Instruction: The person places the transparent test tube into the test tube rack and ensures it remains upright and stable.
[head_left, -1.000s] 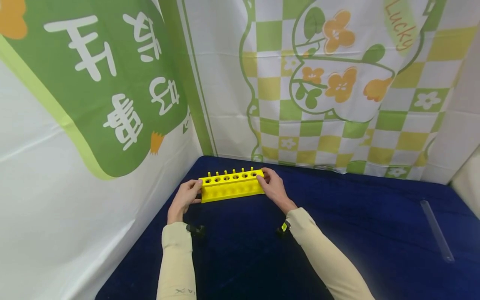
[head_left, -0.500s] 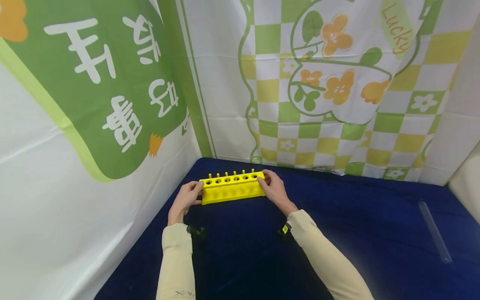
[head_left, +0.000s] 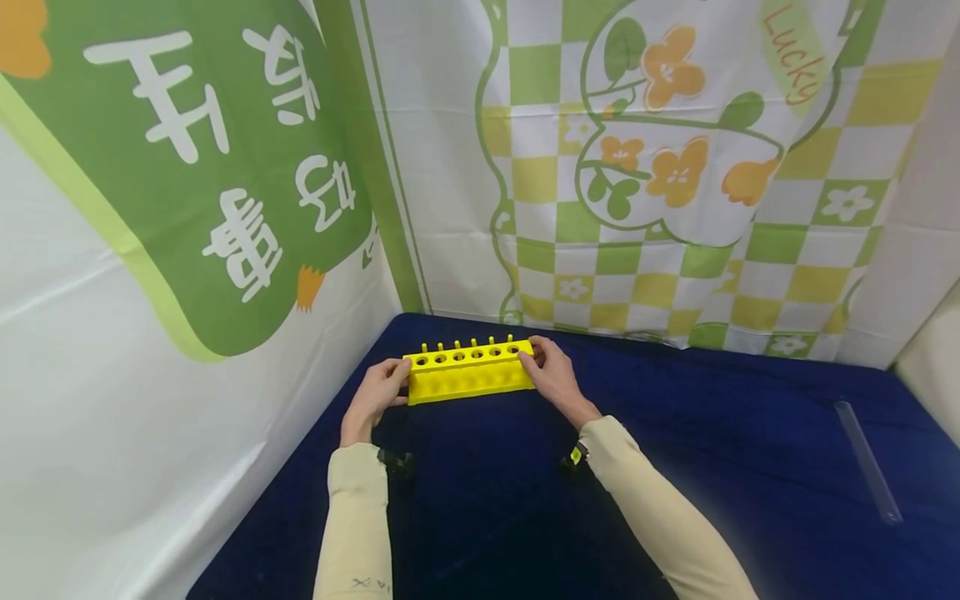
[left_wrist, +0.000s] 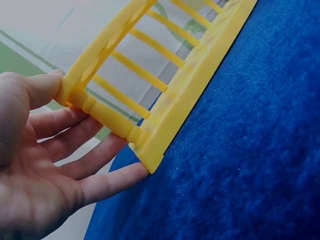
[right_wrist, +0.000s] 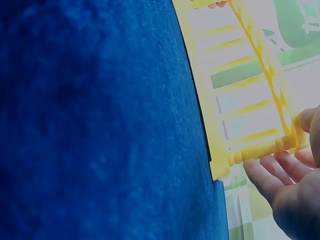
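A yellow test tube rack (head_left: 471, 383) stands on the blue cloth, with a row of round holes along its top and short pegs rising behind them. At its left end my left hand (head_left: 372, 393) grips the rack, thumb on the top corner. In the left wrist view the fingers spread along the rack's end post (left_wrist: 110, 117), the little finger at the base corner. My right hand (head_left: 557, 379) holds the opposite end, thumb at the top's front edge. In the right wrist view its fingertips meet the other end post (right_wrist: 260, 151).
A clear tube (head_left: 867, 461) lies on the blue cloth (head_left: 697, 433) at the right. White and green printed curtains (head_left: 637, 283) close off the back and left sides of the table.
The rack has shifted slightly to the right, with both hands keeping their hold at its ends. The clear tube stays in its place on the cloth.
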